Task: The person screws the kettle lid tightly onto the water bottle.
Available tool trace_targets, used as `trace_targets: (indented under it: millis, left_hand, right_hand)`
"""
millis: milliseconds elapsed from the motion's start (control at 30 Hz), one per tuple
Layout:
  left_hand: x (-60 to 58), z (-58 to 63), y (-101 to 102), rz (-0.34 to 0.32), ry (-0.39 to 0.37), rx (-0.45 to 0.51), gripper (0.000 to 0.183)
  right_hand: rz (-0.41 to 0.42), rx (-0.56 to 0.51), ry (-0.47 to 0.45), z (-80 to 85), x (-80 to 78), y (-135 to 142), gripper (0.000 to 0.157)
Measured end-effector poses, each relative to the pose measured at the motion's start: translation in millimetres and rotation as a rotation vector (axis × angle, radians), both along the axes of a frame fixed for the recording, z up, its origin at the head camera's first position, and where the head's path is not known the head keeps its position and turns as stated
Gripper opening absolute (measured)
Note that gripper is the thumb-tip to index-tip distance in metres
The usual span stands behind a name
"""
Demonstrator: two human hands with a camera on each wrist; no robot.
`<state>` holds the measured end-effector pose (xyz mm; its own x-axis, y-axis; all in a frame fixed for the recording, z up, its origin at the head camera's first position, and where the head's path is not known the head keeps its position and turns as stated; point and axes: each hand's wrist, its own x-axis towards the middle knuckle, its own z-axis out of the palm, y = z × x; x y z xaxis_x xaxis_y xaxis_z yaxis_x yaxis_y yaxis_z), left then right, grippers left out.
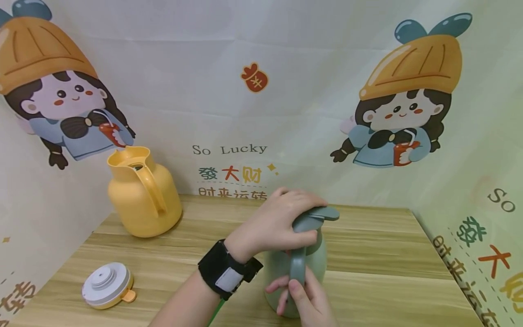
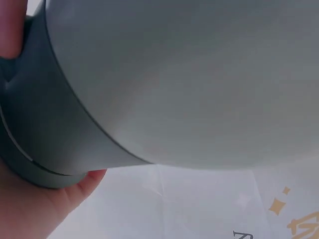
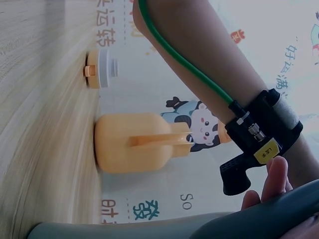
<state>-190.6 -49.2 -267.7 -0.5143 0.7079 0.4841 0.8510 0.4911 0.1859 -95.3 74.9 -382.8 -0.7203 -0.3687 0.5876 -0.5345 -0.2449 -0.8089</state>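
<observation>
A green vacuum jug (image 1: 320, 259) with a darker green lid (image 1: 308, 222) stands on the table in front of me. From above, my left hand (image 1: 275, 225) grips the lid, thumb on the near side and fingers over the far side. My right hand (image 1: 314, 297) holds the jug's handle (image 1: 298, 265) low down, thumb on its near face. In the left wrist view the jug's pale body (image 2: 199, 89) fills most of the picture, with part of the left hand at the lower left. The right wrist view shows the handle (image 3: 254, 209) close up.
A yellow jug (image 1: 143, 200) stands without its lid at the back left of the wooden table (image 1: 367, 281). Its grey and yellow lid (image 1: 107, 284) lies upside down at the front left. A printed cloth (image 1: 294, 113) hangs behind and at both sides.
</observation>
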Motion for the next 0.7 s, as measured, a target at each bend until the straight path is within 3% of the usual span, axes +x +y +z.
trace_targets:
  millis: [133, 333, 433, 500, 567, 700]
  left_hand:
    - [-2.0, -1.5, -0.9, -0.038, 0.007, 0.023, 0.049]
    - [-11.5, -4.8, -3.7, -0.160, 0.023, 0.086, 0.049]
    - [-11.3, -4.1, -5.1, -0.166, 0.036, 0.074, 0.049]
    - [-7.1, -2.2, -4.6, -0.127, 0.055, 0.060, 0.050]
    - [0.3, 0.6, -2.6, -0.048, 0.071, 0.046, 0.052]
    - [20.3, 10.4, 8.4, 0.205, 0.034, 0.009, 0.060]
  right_hand:
    - [-0.009, 0.005, 0.006, 0.0, 0.0, 0.2, 0.035]
    - [-0.001, -0.020, 0.069, -3.4, -3.7, -1.0, 0.040]
    - [-0.004, -0.013, 0.053, -3.8, -3.4, -0.5, 0.038]
    - [-0.007, -0.002, 0.035, -3.6, -2.5, 0.2, 0.036]
    - [-0.006, 0.004, 0.010, -3.3, -1.5, 0.3, 0.030]
    - [0.006, 0.001, -0.017, -2.3, -1.1, 0.3, 0.024]
